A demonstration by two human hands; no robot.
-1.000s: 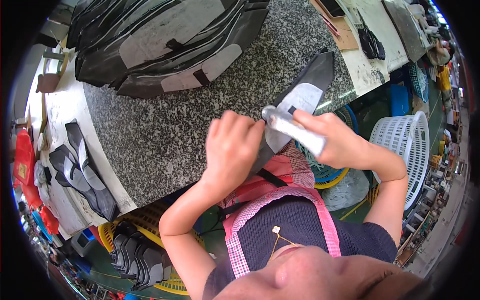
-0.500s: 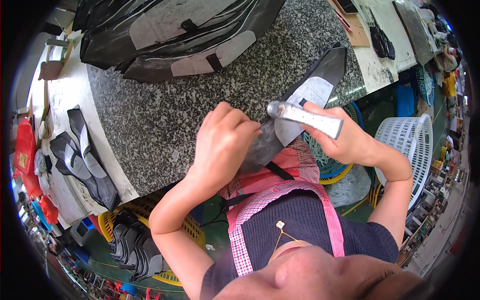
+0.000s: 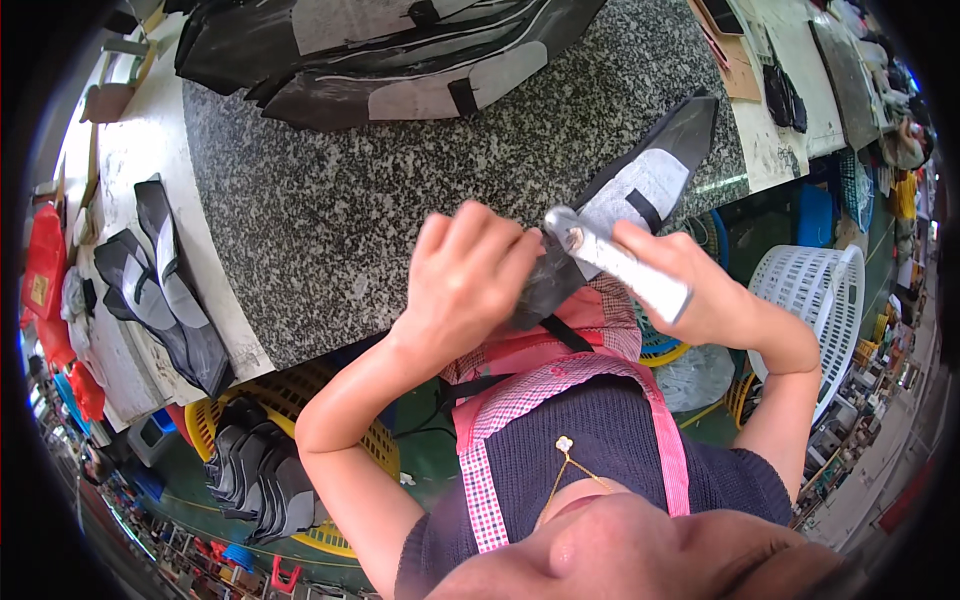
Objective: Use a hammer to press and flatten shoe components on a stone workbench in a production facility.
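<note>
A long black leather-like piece (image 3: pixel 663 168) with a pale grey patch and a small black tab lies slantwise over the granite slab's near right edge. My left hand (image 3: pixel 470 265) is closed at its left edge, knuckles up, thumb and forefinger pinched there; the fingertips are partly hidden. My right hand (image 3: pixel 700 290) is wrapped round a silver metal hammer (image 3: pixel 635 272) held just over the piece. Its rounded end is close to my left fingertips, and its wider end points back towards my wrist.
Similar black-and-grey pieces (image 3: pixel 430 92) are stacked at the slab's far side, and several lie on the white tabletop (image 3: pixel 245 340) at left. Below stands a yellow basket (image 3: pixel 380 455) with more pieces. A white plastic basket (image 3: pixel 805 290) stands at right, and a phone (image 3: pixel 722 15) lies far right.
My left hand has moved slightly right and up along the piece's edge. The hammer is tilted more steeply, and the black tab shows more fully. My view has shifted a little.
</note>
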